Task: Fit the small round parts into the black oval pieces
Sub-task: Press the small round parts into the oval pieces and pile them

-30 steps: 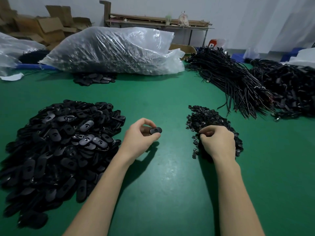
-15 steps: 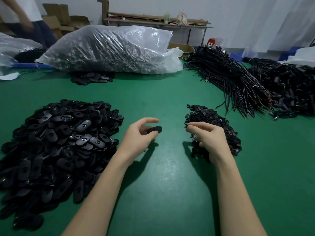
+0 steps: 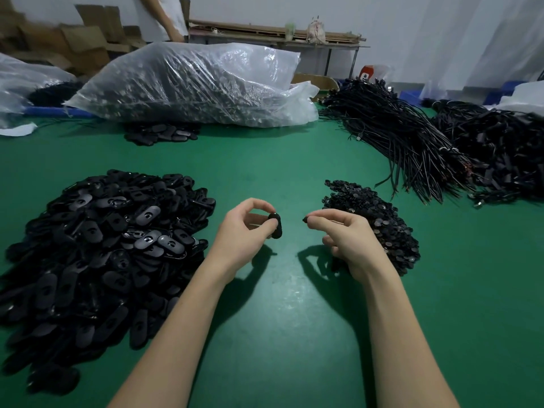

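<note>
My left hand (image 3: 244, 231) pinches one black oval piece (image 3: 276, 226) upright between thumb and fingers, above the green table. My right hand (image 3: 350, 240) pinches a small round part (image 3: 305, 220) at its fingertips, a short gap to the right of the oval piece. A big heap of black oval pieces (image 3: 97, 245) lies to the left. Behind my right hand sits the pile of small round parts (image 3: 379, 219), partly hidden by the hand.
A clear plastic bag (image 3: 191, 86) full of parts lies at the back, with a few oval pieces (image 3: 160, 134) in front of it. Bundles of black cords (image 3: 412, 142) fill the right rear. A person (image 3: 160, 17) stands behind the table by cardboard boxes (image 3: 73, 42).
My right hand lifted off the round-part pile with one part pinched and moved left toward the oval piece. My left hand turned the oval piece upright. A person walked across the back.
</note>
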